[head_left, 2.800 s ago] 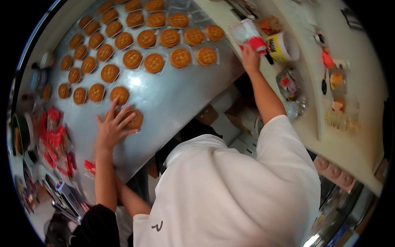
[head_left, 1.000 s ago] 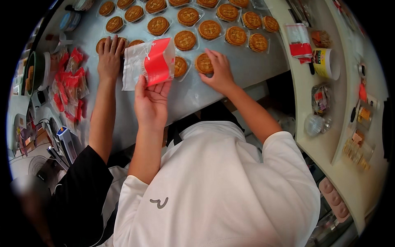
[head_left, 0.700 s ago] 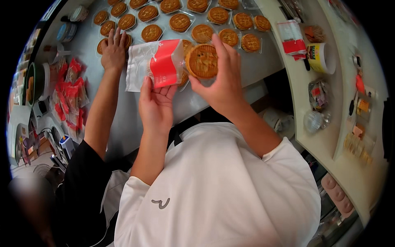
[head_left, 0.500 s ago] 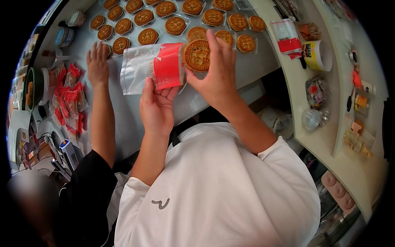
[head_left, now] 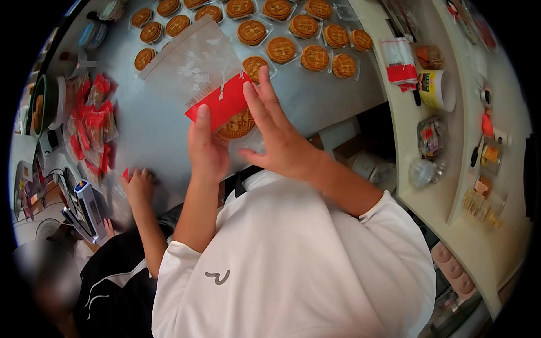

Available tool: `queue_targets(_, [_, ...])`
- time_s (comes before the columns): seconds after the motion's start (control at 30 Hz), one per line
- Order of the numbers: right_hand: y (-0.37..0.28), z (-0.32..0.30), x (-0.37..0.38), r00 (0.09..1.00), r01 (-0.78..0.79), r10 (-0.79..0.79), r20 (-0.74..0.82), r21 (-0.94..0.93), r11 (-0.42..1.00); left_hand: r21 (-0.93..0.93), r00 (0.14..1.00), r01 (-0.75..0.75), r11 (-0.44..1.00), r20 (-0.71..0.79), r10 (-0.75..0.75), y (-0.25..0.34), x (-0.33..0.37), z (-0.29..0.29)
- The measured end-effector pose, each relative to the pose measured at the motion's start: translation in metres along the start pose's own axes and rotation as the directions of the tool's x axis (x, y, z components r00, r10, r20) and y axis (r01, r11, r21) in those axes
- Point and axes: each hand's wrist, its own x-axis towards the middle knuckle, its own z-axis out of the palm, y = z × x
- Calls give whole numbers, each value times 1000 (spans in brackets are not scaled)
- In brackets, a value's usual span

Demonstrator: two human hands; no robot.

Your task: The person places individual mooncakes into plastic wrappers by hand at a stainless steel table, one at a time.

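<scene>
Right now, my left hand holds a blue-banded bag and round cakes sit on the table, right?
No: in the head view, the band on the bag is red. Your left hand holds it, and round cakes sit on the table.

Marks and print are seen on several surfaces, but no wording can be made out.
On the bag [head_left: 200,59], white line drawings are printed over the clear part and the red band, and a row of fine strokes is set along the band's edge, too small to be read. Raised, sign-like patterns are pressed into the tops of the cakes [head_left: 280,49], their shapes left unclear. A yellow label [head_left: 429,89] with dark print is carried by the white tub [head_left: 448,91], too small and slanted to be read. A dark, curved, letter-like sign [head_left: 217,276] is borne by the white shirt [head_left: 315,253]. On the black garment [head_left: 121,307], only white curved lines are shown.
</scene>
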Motion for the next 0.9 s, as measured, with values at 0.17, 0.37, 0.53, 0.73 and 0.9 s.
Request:
queue_targets(0.17, [14, 3, 4, 995, 90, -91, 44, 18, 996, 69, 998, 55, 996, -12, -54, 6, -7, -18])
queue_targets(0.37, [33, 56, 46, 968, 149, -146, -204, -1, 989, 35, 1000, 0, 999, -12, 0, -8, -6, -47])
queue_targets(0.53, [56, -3, 24, 959, 167, -136, -250, 105, 980, 106, 946, -234, 966, -205, 252, 27, 13, -129])
queue_targets(0.73, [252, -222, -111, 669, -674, 87, -738, -554, 489, 120, 804, -421, 899, -410, 431, 60, 23, -248])
queue_targets(0.9, [269, -236, -138, 775, -624, 152, -614, -703, 342, -117, 726, -483, 868, -607, 323, 58, 20, -301])
